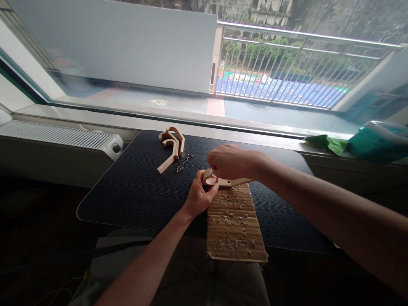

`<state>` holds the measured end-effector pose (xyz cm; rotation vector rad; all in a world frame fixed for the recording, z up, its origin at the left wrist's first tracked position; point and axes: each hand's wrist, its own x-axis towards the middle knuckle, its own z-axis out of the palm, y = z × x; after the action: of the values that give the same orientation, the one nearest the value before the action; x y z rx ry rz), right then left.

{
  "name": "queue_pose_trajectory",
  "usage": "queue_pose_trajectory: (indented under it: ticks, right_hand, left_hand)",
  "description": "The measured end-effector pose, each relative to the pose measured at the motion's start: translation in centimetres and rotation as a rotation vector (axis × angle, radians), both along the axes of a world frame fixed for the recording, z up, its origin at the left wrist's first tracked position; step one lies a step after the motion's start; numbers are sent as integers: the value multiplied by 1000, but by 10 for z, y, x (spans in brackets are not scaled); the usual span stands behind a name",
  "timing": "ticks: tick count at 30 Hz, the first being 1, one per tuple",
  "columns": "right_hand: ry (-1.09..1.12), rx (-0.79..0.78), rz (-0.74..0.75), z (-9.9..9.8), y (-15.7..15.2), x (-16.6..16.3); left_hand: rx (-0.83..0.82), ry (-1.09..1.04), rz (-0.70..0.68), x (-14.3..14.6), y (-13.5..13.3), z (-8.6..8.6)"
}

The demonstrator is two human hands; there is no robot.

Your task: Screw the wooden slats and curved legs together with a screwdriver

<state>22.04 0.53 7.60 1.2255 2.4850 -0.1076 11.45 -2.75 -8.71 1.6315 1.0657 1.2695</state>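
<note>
My left hand (200, 196) grips the curled end of a pale wooden hook (225, 182), thumb in front and fingers behind. The hook rests on its side over the far end of a cardboard piece (234, 231) dotted with small holes. Above the hook, my right hand (228, 161) is closed in a fist. A short, thin metal shaft (217, 179) shows beneath the fist and meets the wood near the curl; whatever the fist encloses is hidden. Another hole shows farther along the hook's arm.
Several similar wooden hooks (174, 146) lie at the back left of the dark table (127, 187), beside a small pile of screws (184, 162). A radiator (60, 138) stands left. On the right sill are a green cloth (328, 144) and a teal container (376, 142).
</note>
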Motion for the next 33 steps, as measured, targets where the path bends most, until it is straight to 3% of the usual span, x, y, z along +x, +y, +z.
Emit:
queue_pose_trajectory:
  ticks: [5, 10, 16, 22, 33]
  right_hand:
    - [32, -32, -179, -2, 4, 7]
    - [-44, -7, -198, 1, 3, -4]
    - [-95, -61, -115, 14, -9, -9]
    - [56, 1, 3, 1, -6, -1]
    - [-14, 40, -260, -9, 6, -4]
  left_hand:
    - [8, 13, -12, 0, 0, -3]
    - [23, 24, 2, 0, -1, -4]
    - [19, -18, -17, 0, -1, -3]
    - [-2, -7, -6, 1, -1, -2]
    - [46, 34, 14, 1, 0, -3]
